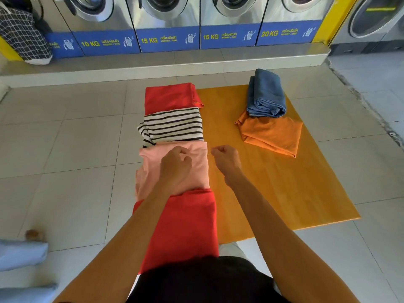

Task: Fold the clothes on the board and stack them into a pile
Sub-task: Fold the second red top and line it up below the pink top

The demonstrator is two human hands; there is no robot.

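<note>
Both hands reach forward over the clothes with arms nearly straight. The left hand (176, 159) rests on the pink garment (175, 169), its fingers curled down into the cloth as if pinching a fold near the top edge, most likely to pin or lift that piece for the next fold. The right hand (226, 158) hangs just beside the pink garment's right edge, over the yellow board (284, 193), knuckles up and fingers drawn into a loose fist; it seems to hold nothing, though a pinch of the hem cannot be ruled out. The pink garment lies in a row along the board's left edge: a red garment (185, 226) nearest the person, then the pink one, a black-and-white striped top (172, 126), and another red piece (170, 97) at the far end. These look flattened into a column, ready to be folded one by one. Well apart, on the board's far right, a folded orange shirt (271, 134) carries a folded blue towel (265, 95), probably the start of the pile. Washing machines (166, 18) line the wall beyond the tiled floor (65, 149).
</note>
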